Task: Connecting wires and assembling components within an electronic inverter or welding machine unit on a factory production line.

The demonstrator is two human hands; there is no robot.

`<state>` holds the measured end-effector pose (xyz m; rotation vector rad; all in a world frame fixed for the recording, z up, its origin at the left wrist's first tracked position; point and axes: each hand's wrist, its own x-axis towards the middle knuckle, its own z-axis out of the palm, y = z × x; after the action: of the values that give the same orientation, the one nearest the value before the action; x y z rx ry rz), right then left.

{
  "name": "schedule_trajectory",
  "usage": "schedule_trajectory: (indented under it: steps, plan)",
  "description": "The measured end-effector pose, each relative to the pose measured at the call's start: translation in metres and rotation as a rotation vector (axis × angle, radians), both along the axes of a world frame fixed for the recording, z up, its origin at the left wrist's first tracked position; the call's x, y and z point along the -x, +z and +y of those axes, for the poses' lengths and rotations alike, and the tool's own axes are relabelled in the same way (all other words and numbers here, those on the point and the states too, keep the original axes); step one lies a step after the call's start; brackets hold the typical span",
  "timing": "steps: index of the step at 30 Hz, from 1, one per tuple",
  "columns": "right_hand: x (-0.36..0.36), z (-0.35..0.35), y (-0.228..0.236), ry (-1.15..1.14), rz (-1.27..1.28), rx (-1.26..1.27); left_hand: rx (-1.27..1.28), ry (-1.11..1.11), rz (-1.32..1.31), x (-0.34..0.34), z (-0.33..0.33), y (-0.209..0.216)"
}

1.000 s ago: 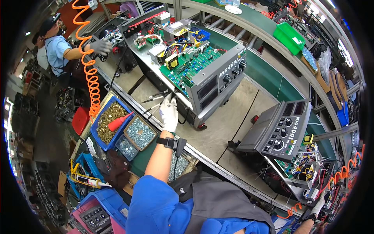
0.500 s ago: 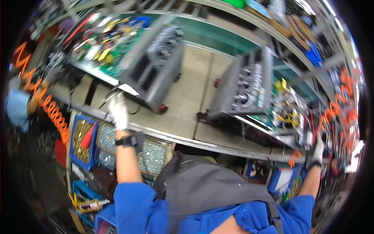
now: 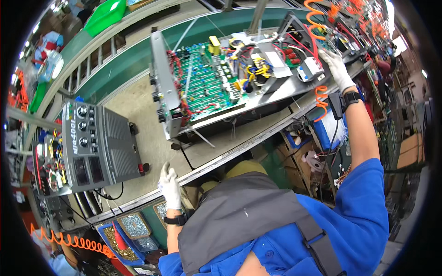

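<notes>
Machine (image 3: pixel 235 80) is resting on the bench (image 3: pixel 145 103), boards (image 3: pixel 200 76) and wires (image 3: pixel 261 69) fitted, top uncovered. Right hand (image 3: pixel 337 69) is staying by its right end, grip unclear; left hand (image 3: pixel 170 186) is hovering near the edge, fingers loosely open.

The right hand (image 3: pixel 335 69) wears matt cloth; beside it, the chassis (image 3: pixel 272 95) is smooth, shiny metal; farther left, a glossy circuit board (image 3: pixel 202 78); below, a matt cloth apron (image 3: pixel 239 211).

1 head-worn fisheye looks down on the hands (image 3: pixel 170 187) (image 3: pixel 338 72) from nearby.
</notes>
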<state>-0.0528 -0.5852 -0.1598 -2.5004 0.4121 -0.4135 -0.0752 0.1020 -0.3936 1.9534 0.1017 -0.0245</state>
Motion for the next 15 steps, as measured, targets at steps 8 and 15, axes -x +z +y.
schedule_trajectory:
  steps: [8,15]
  plan:
    - [-0.006,0.05,0.0,-0.089,-0.397,-0.467,0.072,0.167,0.184,-0.073,-0.079,0.052]
    - [-0.018,0.055,-0.005,-0.182,-0.743,0.025,-0.452,0.132,-0.129,-0.07,-0.082,0.052]
